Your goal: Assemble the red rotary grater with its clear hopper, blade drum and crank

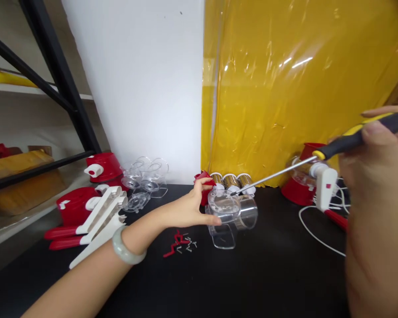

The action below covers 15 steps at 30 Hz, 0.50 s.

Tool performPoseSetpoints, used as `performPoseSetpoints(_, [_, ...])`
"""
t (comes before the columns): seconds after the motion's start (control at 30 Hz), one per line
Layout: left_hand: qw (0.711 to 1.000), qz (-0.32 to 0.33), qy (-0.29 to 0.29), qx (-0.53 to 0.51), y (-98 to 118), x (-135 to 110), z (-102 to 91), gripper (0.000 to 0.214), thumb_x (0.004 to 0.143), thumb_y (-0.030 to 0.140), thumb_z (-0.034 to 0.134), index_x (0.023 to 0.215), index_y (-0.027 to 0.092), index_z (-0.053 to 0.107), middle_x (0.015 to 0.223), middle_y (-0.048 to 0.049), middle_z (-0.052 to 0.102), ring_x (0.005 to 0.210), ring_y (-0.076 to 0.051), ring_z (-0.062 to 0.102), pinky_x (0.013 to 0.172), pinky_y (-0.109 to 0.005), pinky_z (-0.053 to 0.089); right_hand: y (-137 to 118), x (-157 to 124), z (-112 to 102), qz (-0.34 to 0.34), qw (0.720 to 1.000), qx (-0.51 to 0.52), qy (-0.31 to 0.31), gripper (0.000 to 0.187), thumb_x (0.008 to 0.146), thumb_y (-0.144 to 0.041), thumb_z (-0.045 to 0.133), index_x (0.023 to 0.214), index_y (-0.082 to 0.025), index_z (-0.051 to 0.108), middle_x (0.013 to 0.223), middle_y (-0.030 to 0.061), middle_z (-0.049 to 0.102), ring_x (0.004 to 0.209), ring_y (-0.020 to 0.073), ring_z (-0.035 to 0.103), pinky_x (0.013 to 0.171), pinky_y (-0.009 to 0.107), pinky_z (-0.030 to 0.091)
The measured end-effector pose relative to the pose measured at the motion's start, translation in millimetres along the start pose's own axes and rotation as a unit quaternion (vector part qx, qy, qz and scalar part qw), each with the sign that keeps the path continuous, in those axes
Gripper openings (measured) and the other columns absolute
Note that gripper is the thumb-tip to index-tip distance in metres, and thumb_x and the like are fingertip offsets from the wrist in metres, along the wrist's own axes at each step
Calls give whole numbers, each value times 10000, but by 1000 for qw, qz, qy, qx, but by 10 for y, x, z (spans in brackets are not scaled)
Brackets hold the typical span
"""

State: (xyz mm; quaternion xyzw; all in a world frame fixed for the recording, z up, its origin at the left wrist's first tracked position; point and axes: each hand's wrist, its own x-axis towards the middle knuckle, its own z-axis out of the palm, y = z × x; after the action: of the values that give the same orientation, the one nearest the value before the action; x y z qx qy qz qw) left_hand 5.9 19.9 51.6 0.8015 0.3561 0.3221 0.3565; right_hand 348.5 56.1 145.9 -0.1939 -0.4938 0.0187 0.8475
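My right hand (374,172) is closed around a screwdriver (343,145) with a black and yellow handle. The screwdriver's long metal shaft slants down to the left, and its tip meets the top of a clear plastic housing (247,212). The housing has a round flange, a tube at its right and a flat loop at its front. My left hand (192,205) grips the housing from the left, thumb in front and fingers behind. Just behind that hand is a red plastic part (204,187), partly covered by the fingers. Small screws (189,243) and red clips (177,242) lie in front.
Three grater drums (231,182) lie against the yellow-wrapped panel (285,88). Red bases (74,203), white-and-red crank handles (96,221) and clear housings (146,176) are at the left beside a shelf rack (59,79). An assembled red grater (296,190) and white cable (315,234) are at the right.
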Motion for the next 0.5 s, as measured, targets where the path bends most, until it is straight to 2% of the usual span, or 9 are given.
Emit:
performPoseSetpoints(0.03, [1000, -14, -1, -15, -15, -15, 75, 988, 636, 417, 819, 1403, 210, 232, 1457, -218, 369, 1370, -324, 369, 1138, -518, 272, 1, 13, 20, -32, 999, 8, -39, 449, 497, -538, 817, 743, -204, 644, 696, -7, 468, 524, 79, 453, 419, 244, 326])
performPoseSetpoints(0.13, [992, -42, 15, -122, -120, -60, 310, 1002, 643, 330, 822, 1394, 203, 170, 1391, -228, 441, 1293, -304, 480, 1097, -521, 341, -43, -13, 130, -97, 994, 25, -51, 426, 664, -577, 718, 848, -217, 584, 766, -13, 451, 554, 63, 453, 447, 226, 337])
performPoseSetpoints(0.2, [980, -52, 39, -189, -186, -90, 423, 894, 668, 295, 802, 1349, 192, 233, 1339, -218, 490, 1227, -280, 545, 1052, -493, 403, -114, -87, 228, -122, 991, 2, -51, 410, 726, -573, 672, 895, -219, 552, 823, -7, 458, 587, 61, 471, 470, 222, 356])
performPoseSetpoints(0.27, [973, -58, 87, -208, -220, -116, 474, 823, 643, 267, 816, 1290, 184, 315, 1255, -191, 553, 1145, -261, 600, 1004, -471, 450, -192, -182, 307, -134, 989, -23, -51, 393, 766, -561, 639, 916, -213, 536, 880, 6, 463, 627, 68, 493, 492, 227, 372])
performPoseSetpoints(0.37, [968, -39, 187, -165, -224, -159, 441, 741, 597, 269, 842, 1195, 184, 413, 1171, -147, 601, 1062, -237, 633, 954, -439, 484, -249, -306, 340, -140, 990, -32, -13, 353, 817, -540, 584, 945, -218, 517, 879, 9, 453, 627, 79, 485, 509, 246, 382])
performPoseSetpoints(0.5, [958, 0, 283, -40, -233, -262, 286, 599, 654, 338, 797, 1123, 183, 457, 1130, -113, 619, 1046, -223, 627, 937, -401, 482, -124, -388, 281, -156, 985, -16, 71, 362, 826, -550, 559, 976, -224, 510, 881, 10, 466, 644, 96, 467, 554, 278, 393])
